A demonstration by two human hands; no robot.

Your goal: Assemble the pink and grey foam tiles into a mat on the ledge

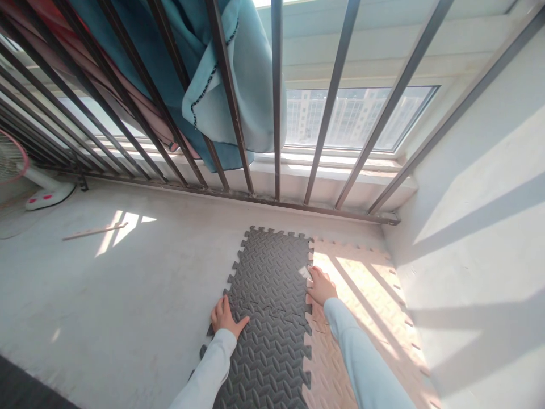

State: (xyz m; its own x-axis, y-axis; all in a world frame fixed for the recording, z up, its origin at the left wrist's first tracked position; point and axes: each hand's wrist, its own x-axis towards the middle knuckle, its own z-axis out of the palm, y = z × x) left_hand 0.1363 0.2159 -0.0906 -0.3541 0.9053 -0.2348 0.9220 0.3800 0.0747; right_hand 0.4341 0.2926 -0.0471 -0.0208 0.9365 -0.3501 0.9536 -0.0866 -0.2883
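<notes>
Grey foam mats (pixel 268 307), 2 interlocked, on floor between hands; left hand (pixel 225 317) flat, fingers spread, on left edge; right hand (pixel 320 286) pressing seam with 1 beige mat (pixel 366 295).

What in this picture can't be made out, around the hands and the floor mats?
- Right hand: its fingers are washed out by sun glare where the grey mat meets the pink mat.
- Both mats: near ends cut off by the bottom edge; the sleeves cover part.
- Fan: cut off by the left edge.
- Left hand: lies flat on the grey mat's edge; the palm hides what's under it.
</notes>
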